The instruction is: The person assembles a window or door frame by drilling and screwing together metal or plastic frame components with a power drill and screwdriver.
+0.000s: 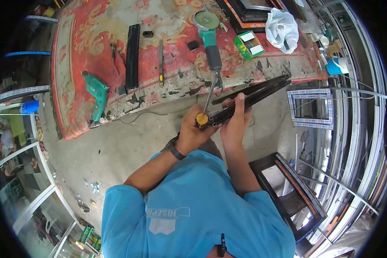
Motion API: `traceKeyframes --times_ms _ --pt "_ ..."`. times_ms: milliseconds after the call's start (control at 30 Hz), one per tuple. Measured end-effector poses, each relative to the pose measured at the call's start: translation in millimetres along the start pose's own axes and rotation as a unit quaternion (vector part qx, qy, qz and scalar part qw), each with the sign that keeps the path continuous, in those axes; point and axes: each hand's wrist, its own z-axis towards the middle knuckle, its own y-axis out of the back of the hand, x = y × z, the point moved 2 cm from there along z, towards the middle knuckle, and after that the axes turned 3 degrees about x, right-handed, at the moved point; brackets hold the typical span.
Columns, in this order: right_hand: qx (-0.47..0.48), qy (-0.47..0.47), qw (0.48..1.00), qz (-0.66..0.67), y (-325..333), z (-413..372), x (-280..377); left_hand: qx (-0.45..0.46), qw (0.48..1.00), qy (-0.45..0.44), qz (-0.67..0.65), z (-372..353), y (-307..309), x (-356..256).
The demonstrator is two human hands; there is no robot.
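My left hand [191,131], wearing a dark wristband, is closed around what looks like a screwdriver [210,95] with a yellow handle end and a long metal shaft. It is against the near end of a black hollow profile [262,91]. My right hand [235,124] is wrapped round that profile, thumb along its upper side. The profile slants up to the right, its far end above the table's front edge. An angle grinder [211,47] with a pale green disc lies on the table just beyond my hands.
The table [176,17] has a worn red patterned cover. On it lie a green drill [96,95], pliers [116,58], a black strip [133,56], a file [161,64], a green box [248,45] and a white plastic bag [282,30]. Frames [288,193] and metal profiles [352,116] stand at right.
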Motion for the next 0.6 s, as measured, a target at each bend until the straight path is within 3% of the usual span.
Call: traceKeyframes --times_ms 100,267,400,600 --pt "0.013 -0.003 1.0 -0.014 4 -6 -1 0.025 0.998 0.016 0.051 -8 5 -1" --pt "0.034 -0.047 0.998 -0.011 13 -13 3 -0.004 1.0 0.023 0.019 -12 -1 -12" --pt "0.048 -0.016 0.999 -0.021 17 -6 -9 -0.012 0.999 0.032 0.033 -18 -1 -4" --pt "0.092 -0.008 0.995 -0.043 6 -7 -11 -0.017 0.991 0.127 -0.035 -26 6 -11"
